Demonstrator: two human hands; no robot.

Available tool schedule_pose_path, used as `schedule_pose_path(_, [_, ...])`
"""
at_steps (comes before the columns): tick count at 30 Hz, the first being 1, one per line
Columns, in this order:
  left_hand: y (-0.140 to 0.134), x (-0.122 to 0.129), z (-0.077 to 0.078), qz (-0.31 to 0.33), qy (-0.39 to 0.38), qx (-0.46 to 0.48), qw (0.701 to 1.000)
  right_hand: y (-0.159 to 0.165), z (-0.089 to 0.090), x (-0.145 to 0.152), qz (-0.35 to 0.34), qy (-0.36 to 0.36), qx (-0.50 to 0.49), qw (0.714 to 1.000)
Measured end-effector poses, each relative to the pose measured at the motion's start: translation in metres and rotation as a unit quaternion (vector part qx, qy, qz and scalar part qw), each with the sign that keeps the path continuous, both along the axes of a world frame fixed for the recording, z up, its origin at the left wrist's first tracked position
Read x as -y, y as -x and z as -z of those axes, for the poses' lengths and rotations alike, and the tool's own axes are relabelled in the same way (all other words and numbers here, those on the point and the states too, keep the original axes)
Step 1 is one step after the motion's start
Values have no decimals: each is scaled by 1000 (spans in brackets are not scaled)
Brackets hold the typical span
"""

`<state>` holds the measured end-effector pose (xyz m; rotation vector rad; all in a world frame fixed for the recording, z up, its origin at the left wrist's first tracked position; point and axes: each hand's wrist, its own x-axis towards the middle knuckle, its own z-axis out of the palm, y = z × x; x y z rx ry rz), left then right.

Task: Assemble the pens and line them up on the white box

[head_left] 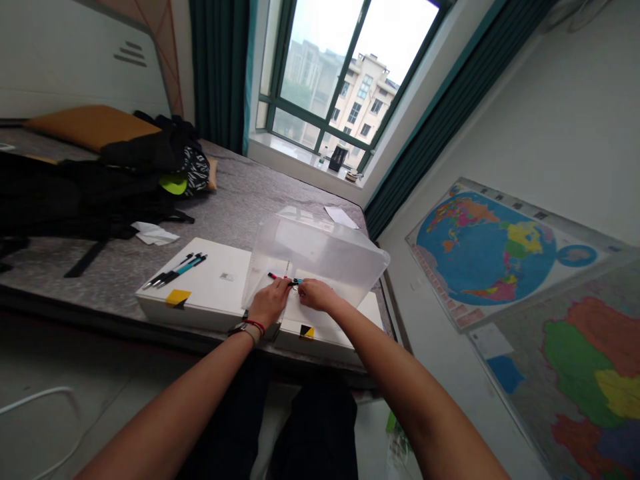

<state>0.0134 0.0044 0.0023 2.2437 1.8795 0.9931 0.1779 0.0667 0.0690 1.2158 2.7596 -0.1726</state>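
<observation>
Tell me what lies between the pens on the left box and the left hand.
In the head view, between the pens and the left hand lie the white box's top, a grey label and the left side of the clear plastic container.

Bin [320, 247]: translucent, milky white. White box [213, 300] left of bin: yellow-and-black tab [179, 298]. Pens [187, 268] left of bin: teal and black. Bedcover [235, 180] around bin: mottled grey. Curtain [220, 80] behind-left of bin: dark green. Pillow [93, 127] far left of bin: mustard. Map [480, 253] right of bin: blue oceans, multicoloured land. Bracelet [257, 325] in front of bin: red.
</observation>
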Motion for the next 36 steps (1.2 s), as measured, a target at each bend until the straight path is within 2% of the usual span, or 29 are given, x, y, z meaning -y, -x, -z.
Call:
schedule_pose_path(3, [0,0,0,2,2,3,1000,-3,10,4,91,12,-124,988])
schedule_pose_path(6, [1,-1,1,3,8,2,1000,-8,21,12,191,58,-268,943])
schedule_pose_path(8, [1,-1,2,4,6,1,1000,-9,26,19,215,101,-329,914])
schedule_pose_path(10, [0,-1,3,7,1,1,1000,-9,28,24,214,114,-355,903])
schedule_pose_path(17, [0,0,2,4,1,-15,1000,1,20,29,199,2,-273,941])
schedule_pose_path(21, [0,-1,2,5,8,-24,1000,5,20,28,187,-30,-234,954])
schedule_pose_path(30, [1,-4,8,26,-5,-13,1000,-1,26,21,154,-15,-218,964])
schedule_pose_path(36, [3,-4,10,37,-6,5,999,11,36,29,160,1,-253,954])
